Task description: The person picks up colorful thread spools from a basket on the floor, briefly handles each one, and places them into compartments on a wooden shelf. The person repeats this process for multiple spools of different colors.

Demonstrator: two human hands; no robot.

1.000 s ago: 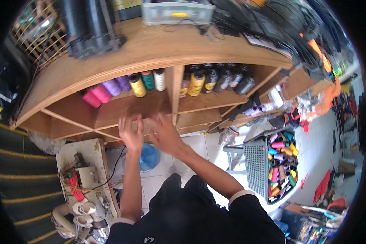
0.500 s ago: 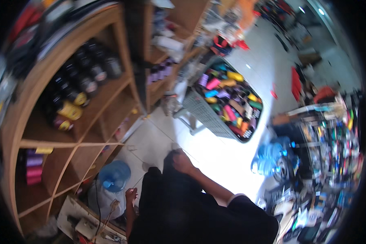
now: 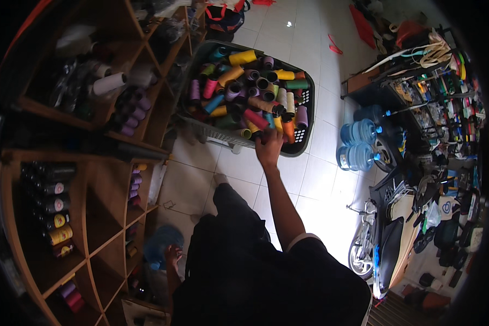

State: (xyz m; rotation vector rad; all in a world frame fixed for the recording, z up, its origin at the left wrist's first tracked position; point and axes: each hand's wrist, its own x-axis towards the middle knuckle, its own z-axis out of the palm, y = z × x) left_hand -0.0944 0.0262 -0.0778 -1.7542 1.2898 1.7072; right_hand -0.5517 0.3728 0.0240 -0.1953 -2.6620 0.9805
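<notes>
A dark grey plastic basket stands ahead of me, heaped with thread spools in many colours. My right hand is at its near rim, fingers bent over the edge and close to a red spool and an orange spool. The fingertips are partly lost among the spools; the grip appears to be on the rim. Low at my left side hangs my left hand, its fingers loosely bent and apart with nothing visible in them. Beside it is a blue water jug.
Wooden shelves line my left, holding dark cones and purple spools. On the right are blue water jugs, a wheel and a crowded rack. Pale tiles cover the floor.
My right hand has gone from my knee to the near rim of the basket. The view has shifted, and the basket now sits nearer. My left hand stays low beside the jug.
</notes>
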